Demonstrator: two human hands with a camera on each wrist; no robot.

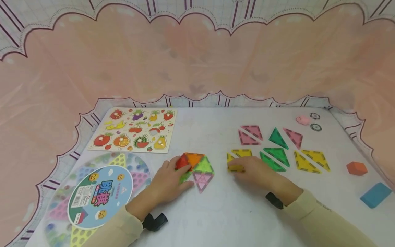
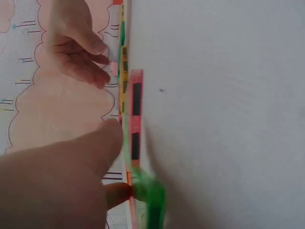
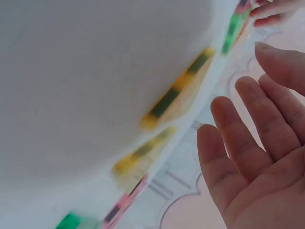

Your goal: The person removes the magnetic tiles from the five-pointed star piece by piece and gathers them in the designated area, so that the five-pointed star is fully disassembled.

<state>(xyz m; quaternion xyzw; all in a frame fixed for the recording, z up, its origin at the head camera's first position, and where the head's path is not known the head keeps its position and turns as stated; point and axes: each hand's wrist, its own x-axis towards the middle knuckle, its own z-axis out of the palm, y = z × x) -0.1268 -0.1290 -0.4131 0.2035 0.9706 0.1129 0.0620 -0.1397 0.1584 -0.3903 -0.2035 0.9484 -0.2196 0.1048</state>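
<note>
My left hand [image 1: 169, 180] rests at a cluster of translucent triangular magnetic tiles, its fingers over a red tile [image 1: 182, 161] and its thumb out straight below. A green tile [image 1: 185, 177] lies between thumb and fingers; in the left wrist view a green tile [image 2: 155, 205] is blurred beside a fingertip. Orange [image 1: 194, 159], light green [image 1: 204, 166] and pink [image 1: 202, 180] tiles complete the visible fan. My right hand [image 1: 251, 171] hovers over yellow triangular tiles [image 1: 242, 153]. In the right wrist view its fingers [image 3: 233, 129] are relaxed and apart from the yellow tiles [image 3: 178, 90], palm bare.
Green [image 1: 274, 157], pink [image 1: 250, 134] and more yellow tiles [image 1: 311, 161] lie right of centre. A fruit peg puzzle [image 1: 171, 137] and a round Chinese checkers set [image 1: 100, 197] are at left. At right sit an orange block [image 1: 356, 168], a blue block [image 1: 375, 195] and a pink figure [image 1: 302, 120].
</note>
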